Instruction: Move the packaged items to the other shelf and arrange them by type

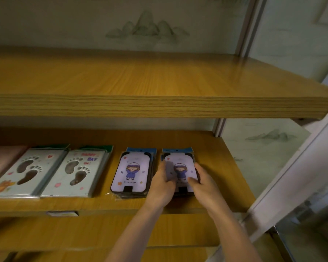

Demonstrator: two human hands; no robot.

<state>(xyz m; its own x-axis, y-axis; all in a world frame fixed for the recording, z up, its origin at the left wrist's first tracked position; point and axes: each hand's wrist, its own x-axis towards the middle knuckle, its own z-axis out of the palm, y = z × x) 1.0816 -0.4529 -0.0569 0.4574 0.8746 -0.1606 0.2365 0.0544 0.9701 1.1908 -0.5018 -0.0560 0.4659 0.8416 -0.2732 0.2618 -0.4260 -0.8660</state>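
1. The left hand (pixel 160 186) and right hand (pixel 204 184) meet right of centre in the frame. They flank a stack of plastic-wrapped purple phone cases printed with a cartoon figure (pixel 180 167).
2. The left hand's fingers run nearly straight up the stack's left edge, thumb on the top face. The right hand curls round the right edge, thumb also on top. Together they clasp the stack.
3. The stack lies flat on the middle wooden shelf (pixel 229 176), set back from the front edge, with bare board to its right.
4. A matching second purple stack (pixel 132 173) lies just left, with a narrow gap that the left fingers fill.
5. Further left lie two pale footprint-pattern packages (pixel 51 173), side by side.
6. The thick-edged upper wooden shelf (pixel 159 82) spans the frame above.
7. A slanted white frame post (pixel 292 176) stands beside the middle shelf's right corner.
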